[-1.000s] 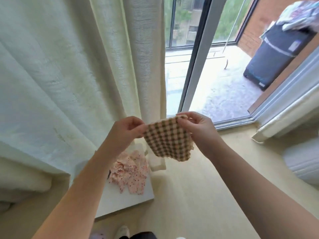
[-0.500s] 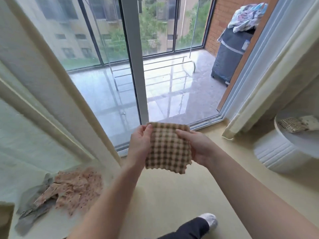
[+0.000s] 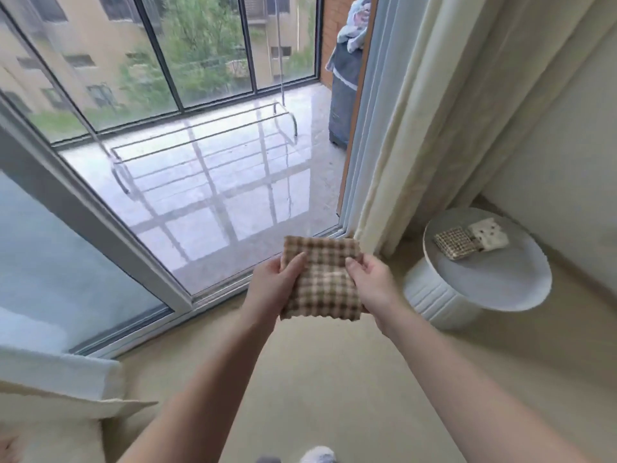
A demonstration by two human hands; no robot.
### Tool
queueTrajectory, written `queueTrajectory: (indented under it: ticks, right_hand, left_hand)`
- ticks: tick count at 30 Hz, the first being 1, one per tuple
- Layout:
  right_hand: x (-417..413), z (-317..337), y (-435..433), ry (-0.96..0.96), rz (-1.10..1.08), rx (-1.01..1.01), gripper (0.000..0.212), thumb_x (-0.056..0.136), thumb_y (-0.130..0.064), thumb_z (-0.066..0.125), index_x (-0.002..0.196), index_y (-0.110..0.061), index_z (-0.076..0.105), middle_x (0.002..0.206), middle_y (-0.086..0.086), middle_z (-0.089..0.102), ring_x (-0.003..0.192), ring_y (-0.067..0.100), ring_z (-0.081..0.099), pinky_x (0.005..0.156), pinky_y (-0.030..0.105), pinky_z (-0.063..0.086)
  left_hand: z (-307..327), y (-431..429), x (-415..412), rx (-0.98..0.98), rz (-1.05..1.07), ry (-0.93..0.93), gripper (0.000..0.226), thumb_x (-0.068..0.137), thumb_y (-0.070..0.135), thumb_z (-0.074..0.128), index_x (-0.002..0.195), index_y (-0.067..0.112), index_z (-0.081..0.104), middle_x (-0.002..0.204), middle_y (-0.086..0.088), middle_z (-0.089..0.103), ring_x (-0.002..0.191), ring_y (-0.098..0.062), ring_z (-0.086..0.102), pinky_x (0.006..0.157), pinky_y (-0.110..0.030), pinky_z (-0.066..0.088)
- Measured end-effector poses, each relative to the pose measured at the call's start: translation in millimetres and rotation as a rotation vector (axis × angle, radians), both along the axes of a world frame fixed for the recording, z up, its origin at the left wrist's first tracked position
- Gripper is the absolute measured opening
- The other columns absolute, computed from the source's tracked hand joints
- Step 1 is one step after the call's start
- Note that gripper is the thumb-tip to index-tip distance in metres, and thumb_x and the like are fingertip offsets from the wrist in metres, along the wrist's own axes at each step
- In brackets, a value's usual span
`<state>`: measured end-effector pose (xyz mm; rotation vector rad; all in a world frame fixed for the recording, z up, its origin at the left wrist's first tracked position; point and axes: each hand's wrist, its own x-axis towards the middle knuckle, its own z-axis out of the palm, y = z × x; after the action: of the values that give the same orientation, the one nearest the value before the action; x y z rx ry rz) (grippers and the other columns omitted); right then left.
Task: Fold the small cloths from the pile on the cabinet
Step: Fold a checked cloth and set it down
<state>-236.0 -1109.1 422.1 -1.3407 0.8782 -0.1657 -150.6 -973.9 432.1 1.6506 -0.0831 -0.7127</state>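
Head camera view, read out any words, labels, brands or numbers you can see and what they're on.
None readable. The checked cloth, the folded cloths on the round table and the dark covered unit on the balcony show no legible text.

I see a big sliding glass door (image 3: 200, 202) ahead, with daylight on a glossy balcony beyond. Cream curtains (image 3: 417, 111) hang at right beside a round white table (image 3: 494, 289), with beige floor (image 3: 334, 379) near me.
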Motion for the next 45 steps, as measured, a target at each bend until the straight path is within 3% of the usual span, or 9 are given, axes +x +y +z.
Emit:
queueTrajectory:
  ticks: [5,8,12,17,22,28,33,38,45]
  right_hand:
    - [-33.7,-3.7,-135.5,0.006,0.021,0.265,0.026,0.096,-0.031,0.060,0.105,-0.008,0.068,0.096,0.009,0.074,0.082,0.023,0.071,0.074,0.037,0.058]
    - [-50.7,-19.3,-210.4,0.064,0.026,0.171,0.016,0.101,-0.028,0.053,0.090,-0.016,0.058,0.080,0.001,0.067,0.063,0.013,0.063,0.056,0.028,0.053]
    - [-63.6,-29.5,-302.5,0.125,0.031,-0.059,0.023,0.105,-0.028,0.040,0.097,-0.012,0.055,0.091,0.005,0.063,0.072,0.013,0.059,0.051,0.025,0.049]
    - [-57.2,-33.6,-402.4,0.124,0.066,0.053,0.036,0.101,-0.042,0.047,0.100,-0.012,0.065,0.099,0.006,0.072,0.093,0.020,0.069,0.086,0.037,0.057]
    - [-53.3,-76.6,-494.2,0.204,0.209,-0.193,0.028,0.099,-0.032,0.054,0.088,-0.010,0.067,0.091,0.007,0.073,0.083,0.018,0.068,0.078,0.034,0.057]
    - [-60.5,-136.8,-599.4,0.376,0.218,-0.401,0.033,0.103,-0.030,0.045,0.070,-0.021,0.046,0.071,-0.004,0.054,0.066,0.014,0.051,0.055,0.027,0.036]
    - [-53.1,-206.9,-670.8,0.524,0.307,-0.342,0.020,0.103,-0.028,0.044,0.090,-0.019,0.056,0.083,-0.004,0.058,0.079,0.016,0.055,0.065,0.030,0.041]
    - [-39.6,-300.2,-710.7,0.640,0.386,-0.257,0.017,0.101,-0.022,0.048,0.086,-0.016,0.056,0.086,0.001,0.063,0.080,0.023,0.063,0.074,0.042,0.057]
    - [-8.0,-405.9,-744.2,0.631,0.412,-0.307,0.023,0.101,-0.023,0.049,0.093,-0.006,0.060,0.092,0.006,0.064,0.086,0.023,0.061,0.076,0.037,0.052]
  left_hand:
    - [-18.1,-126.0,-21.3,-0.061,-0.073,0.157,0.008,0.094,0.016,0.061,0.098,0.014,0.068,0.093,-0.005,0.074,0.079,-0.017,0.070,0.068,-0.031,0.058]
    - [-36.8,-201.0,-44.4,0.002,-0.013,0.070,0.006,0.095,0.016,0.060,0.098,0.013,0.065,0.090,-0.010,0.072,0.072,-0.023,0.066,0.060,-0.033,0.049]
    - [-42.3,-300.1,-82.3,0.087,0.065,-0.011,0.005,0.096,0.017,0.058,0.092,0.015,0.060,0.065,-0.001,0.062,0.042,-0.015,0.049,0.038,-0.023,0.034]
    - [-49.0,-394.1,-92.5,0.111,0.133,-0.111,0.007,0.094,0.021,0.061,0.090,0.019,0.066,0.085,0.004,0.071,0.075,-0.009,0.065,0.063,-0.025,0.049]
    - [-92.1,-485.0,-79.4,-0.012,0.102,0.178,0.012,0.094,0.011,0.060,0.102,0.013,0.068,0.101,-0.010,0.073,0.094,-0.024,0.069,0.081,-0.039,0.056]
    - [-158.2,-604.4,-69.4,0.132,0.051,0.241,0.014,0.097,0.017,0.055,0.088,0.022,0.066,0.082,0.006,0.070,0.076,-0.009,0.065,0.064,-0.025,0.049]
    - [-233.8,-677.2,-62.1,0.351,-0.020,0.211,0.019,0.097,0.020,0.050,0.084,0.016,0.063,0.083,-0.001,0.067,0.083,-0.022,0.063,0.080,-0.041,0.051]
    - [-316.8,-712.0,-53.1,0.522,0.037,0.233,0.013,0.095,0.017,0.051,0.084,0.015,0.059,0.080,0.002,0.063,0.081,-0.021,0.060,0.071,-0.034,0.047]
    - [-412.6,-742.4,-37.3,0.565,0.138,0.245,0.019,0.100,0.016,0.043,0.088,0.011,0.057,0.081,0.002,0.058,0.073,-0.012,0.053,0.058,-0.023,0.037]
